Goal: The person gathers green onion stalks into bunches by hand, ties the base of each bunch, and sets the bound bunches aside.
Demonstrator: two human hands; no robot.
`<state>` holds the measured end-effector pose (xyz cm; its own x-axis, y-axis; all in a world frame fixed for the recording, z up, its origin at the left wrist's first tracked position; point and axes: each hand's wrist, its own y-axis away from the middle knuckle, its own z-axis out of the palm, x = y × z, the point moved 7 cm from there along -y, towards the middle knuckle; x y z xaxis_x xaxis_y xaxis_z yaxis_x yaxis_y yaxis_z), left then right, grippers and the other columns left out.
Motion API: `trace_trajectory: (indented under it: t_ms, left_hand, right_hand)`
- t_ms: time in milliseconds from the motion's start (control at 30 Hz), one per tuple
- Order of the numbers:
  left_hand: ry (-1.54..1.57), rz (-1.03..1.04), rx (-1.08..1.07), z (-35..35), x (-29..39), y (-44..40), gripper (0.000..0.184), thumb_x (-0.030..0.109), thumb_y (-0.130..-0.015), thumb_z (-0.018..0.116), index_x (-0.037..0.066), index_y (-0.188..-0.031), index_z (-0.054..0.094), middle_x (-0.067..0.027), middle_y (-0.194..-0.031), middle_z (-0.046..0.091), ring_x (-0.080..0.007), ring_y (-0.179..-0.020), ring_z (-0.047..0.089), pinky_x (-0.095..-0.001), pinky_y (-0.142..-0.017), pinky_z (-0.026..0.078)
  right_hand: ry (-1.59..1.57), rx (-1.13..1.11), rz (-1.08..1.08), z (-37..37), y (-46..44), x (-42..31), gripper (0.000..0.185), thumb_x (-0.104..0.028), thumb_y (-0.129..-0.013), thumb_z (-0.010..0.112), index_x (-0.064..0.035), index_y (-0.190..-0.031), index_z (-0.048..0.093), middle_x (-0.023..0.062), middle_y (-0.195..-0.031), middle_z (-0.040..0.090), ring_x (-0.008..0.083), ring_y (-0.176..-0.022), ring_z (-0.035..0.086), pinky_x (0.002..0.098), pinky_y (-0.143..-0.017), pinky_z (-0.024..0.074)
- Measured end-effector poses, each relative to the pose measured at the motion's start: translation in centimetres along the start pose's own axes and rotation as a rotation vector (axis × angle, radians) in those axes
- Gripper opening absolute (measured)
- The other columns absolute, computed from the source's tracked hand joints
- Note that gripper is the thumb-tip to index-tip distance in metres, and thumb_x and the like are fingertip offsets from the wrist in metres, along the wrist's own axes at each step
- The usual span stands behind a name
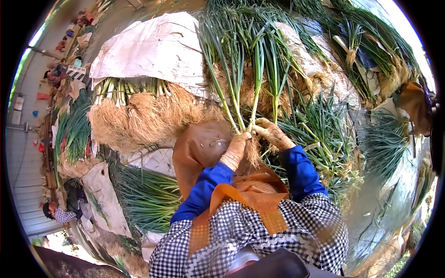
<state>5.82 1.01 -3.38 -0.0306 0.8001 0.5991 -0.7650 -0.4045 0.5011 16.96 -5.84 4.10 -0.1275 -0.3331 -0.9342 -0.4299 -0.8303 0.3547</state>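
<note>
Several green onions [255, 99] stand between my hands, long green leaves pointing away from me and pale stalks toward me. My left hand [235, 147] is closed around the lower stalks, and tan roots [252, 153] hang just right of it. The fingers of my right hand [271, 132] are bent and pinch the stalk bases beside the left thumb; their tips partly hide what they grip. Under both hands lies a brown apron [199, 148] over my lap. Beyond them is a large pile of green onions [236, 41], leaves facing away.
To the left, bundles with thick tan roots [143, 113] lie under a white sheet [153, 46]. Loose leaves and stalks [324, 134] heap at my right. Another leafy bundle [143, 199] is by my left elbow. Other people, one in a checked sleeve [64, 215], sit along the far left.
</note>
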Motion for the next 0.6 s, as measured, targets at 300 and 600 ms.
trace_trajectory:
  t_ms: [300,600]
  left_hand:
    - [0.379,-0.084,-0.021,2.1,2.2,2.8,0.021,0.009,-0.083,0.053,-0.002,-0.101,0.056,-0.0139,-0.096,0.063,-0.0210,-0.075,0.062,-0.0306,-0.073,0.052]
    - [0.183,-0.114,-0.056,2.6,-0.5,3.4,0.023,0.008,-0.082,0.059,0.002,-0.104,0.058,-0.0092,-0.100,0.060,-0.0204,-0.088,0.060,-0.0303,-0.081,0.050]
  right_hand:
    - [-0.527,0.132,0.148,-0.6,0.3,2.3,0.008,-0.017,-0.083,0.057,-0.0088,-0.083,0.058,-0.0065,-0.064,0.048,0.0039,-0.050,0.036,0.0178,-0.046,0.0262]
    - [-0.323,-0.038,-0.052,-0.5,-0.5,0.9,0.025,-0.020,-0.090,0.050,-0.0003,-0.103,0.058,0.0009,-0.084,0.058,0.0136,-0.076,0.053,0.0230,-0.070,0.0426]
